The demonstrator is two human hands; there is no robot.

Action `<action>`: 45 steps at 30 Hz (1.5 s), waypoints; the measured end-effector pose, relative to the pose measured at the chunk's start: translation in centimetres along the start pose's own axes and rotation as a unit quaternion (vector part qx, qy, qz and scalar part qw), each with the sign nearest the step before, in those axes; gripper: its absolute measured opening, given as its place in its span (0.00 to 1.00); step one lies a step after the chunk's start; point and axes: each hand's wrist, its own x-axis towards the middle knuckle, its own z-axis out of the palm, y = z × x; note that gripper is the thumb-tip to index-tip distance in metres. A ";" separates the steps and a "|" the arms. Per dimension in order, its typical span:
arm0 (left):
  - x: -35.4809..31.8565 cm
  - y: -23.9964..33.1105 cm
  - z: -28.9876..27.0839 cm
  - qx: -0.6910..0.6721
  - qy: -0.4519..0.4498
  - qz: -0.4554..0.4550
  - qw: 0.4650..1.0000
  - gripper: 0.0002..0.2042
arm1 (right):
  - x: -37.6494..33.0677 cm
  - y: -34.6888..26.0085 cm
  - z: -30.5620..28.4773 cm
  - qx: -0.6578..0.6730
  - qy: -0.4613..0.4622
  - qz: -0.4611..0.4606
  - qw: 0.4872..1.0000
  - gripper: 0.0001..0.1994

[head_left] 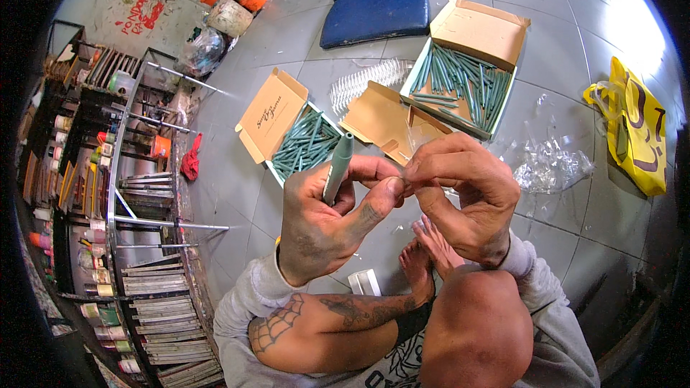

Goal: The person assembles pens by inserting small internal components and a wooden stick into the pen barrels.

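Observation:
My left hand [313,233] is closed around a green pen [338,171], which stands upright between the fingers. Its thumb and forefinger meet the fingertips of my right hand [471,201] in front of me. My right hand is closed in a pinch; what lies between the fingertips is too small to make out. Beyond my left hand is an open cardboard box [270,111] filled with similar green pens [305,140]. A second open box [480,29], farther right, holds more green pens [467,82]. An open brown carton [381,118] lies between them.
Crumpled clear plastic [550,165] lies on the tiles, right of my right hand. A clear ridged tray [370,82] and a blue cushion [377,11] are farther off. At right is a yellow bag [636,126]. A metal rack [118,172] with frames and jars lines the left.

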 end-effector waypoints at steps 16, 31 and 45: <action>0.3 1.5 0.0 0.306 0.068 0.237 0.919 0.08 | -0.5 0.6 -0.1 0.196 -0.051 0.110 0.973 0.11; 0.2 0.6 -0.7 0.220 0.064 0.199 0.953 0.12 | -0.5 -0.9 -0.1 0.250 -0.071 0.193 0.946 0.07; 1.3 -1.7 -0.3 0.138 0.028 0.299 0.944 0.08 | -0.5 -0.6 -0.2 0.290 -0.079 0.213 0.930 0.06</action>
